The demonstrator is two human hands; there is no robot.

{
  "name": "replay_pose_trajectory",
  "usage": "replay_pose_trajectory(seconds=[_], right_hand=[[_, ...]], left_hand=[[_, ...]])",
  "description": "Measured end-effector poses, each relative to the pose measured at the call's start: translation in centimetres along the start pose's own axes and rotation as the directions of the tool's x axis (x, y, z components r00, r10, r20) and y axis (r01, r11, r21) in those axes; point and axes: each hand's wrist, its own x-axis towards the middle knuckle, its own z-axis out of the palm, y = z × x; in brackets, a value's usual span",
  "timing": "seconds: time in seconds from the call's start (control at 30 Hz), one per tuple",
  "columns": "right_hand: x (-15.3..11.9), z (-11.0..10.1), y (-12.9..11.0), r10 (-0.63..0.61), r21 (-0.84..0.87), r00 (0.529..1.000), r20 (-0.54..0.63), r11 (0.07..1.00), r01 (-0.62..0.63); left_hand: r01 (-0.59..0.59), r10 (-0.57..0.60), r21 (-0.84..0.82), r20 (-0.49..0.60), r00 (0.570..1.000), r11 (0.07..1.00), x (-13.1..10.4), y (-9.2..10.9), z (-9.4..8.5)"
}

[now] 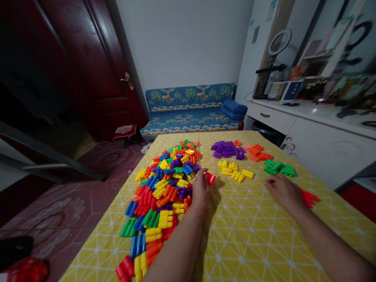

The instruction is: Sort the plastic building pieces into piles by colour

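My left hand [201, 190] is closed on a red plastic building piece [210, 178], held just above the tabletop beside the right edge of a large mixed heap of coloured pieces [160, 192]. Over at the right, my right hand [283, 192] hovers with curled fingers near the green pieces [279, 168]; whether anything sits between its fingertips is hidden. Red pieces [308, 197] lie partly behind that wrist. Farther back are separate groups of purple pieces [227, 149], orange pieces [258, 152] and yellow pieces [235, 171].
A yellow patterned cloth covers the table [235, 235]. Beyond its far edge stands a blue sofa [190, 111]. White drawers [273, 117] with a cluttered top run along the right. On the left are a dark red door [96, 66] and a small stool [125, 131].
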Motion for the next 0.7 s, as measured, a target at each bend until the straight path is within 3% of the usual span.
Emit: replay_pose_trajectory(seconds=[0.1, 0.17, 0.27, 0.33, 0.4, 0.5, 0.7], right_hand=[[0.4, -1.3, -2.6, -0.069, -0.039, 0.998, 0.01, 0.997, 0.069], [0.6, -1.6, -6.1, -0.136, 0.176, 0.991, 0.011, 0.976, 0.132], [-0.1, -1.3, -12.4, -0.199, 0.634, 0.971, 0.133, 0.77, 0.071], [-1.0, -0.6, -15.9, -0.268, 0.786, 0.945, 0.187, 0.619, 0.02], [-1.8, 0.1, -18.0, -0.31, 0.843, 0.94, 0.144, 0.536, 0.047], [-2.6, 0.9, -18.6, -0.312, 0.859, 0.948, 0.065, 0.5, 0.106], [-2.8, 0.5, -17.5, -0.307, 0.844, 0.952, -0.009, 0.508, 0.172]], left_hand=[[0.003, -0.003, -0.019, 0.003, 1.0, 1.0, 0.0, 0.3, 0.0], [0.005, -0.004, -0.046, 0.005, 1.0, 0.999, 0.0, 0.3, 0.0], [0.018, -0.019, -0.083, -0.006, 1.0, 0.996, 0.0, 0.3, 0.1], [0.027, -0.028, -0.08, -0.014, 1.0, 0.996, 0.0, 0.2, 0.0], [0.043, -0.044, -0.052, -0.022, 0.999, 0.998, 0.1, 0.1, 0.0], [0.052, -0.051, 0.02, -0.034, 0.998, 0.998, 0.2, 0.0, -0.1], [0.015, -0.02, 0.081, 0.061, 0.998, 0.997, 0.2, 0.8, -0.3]])
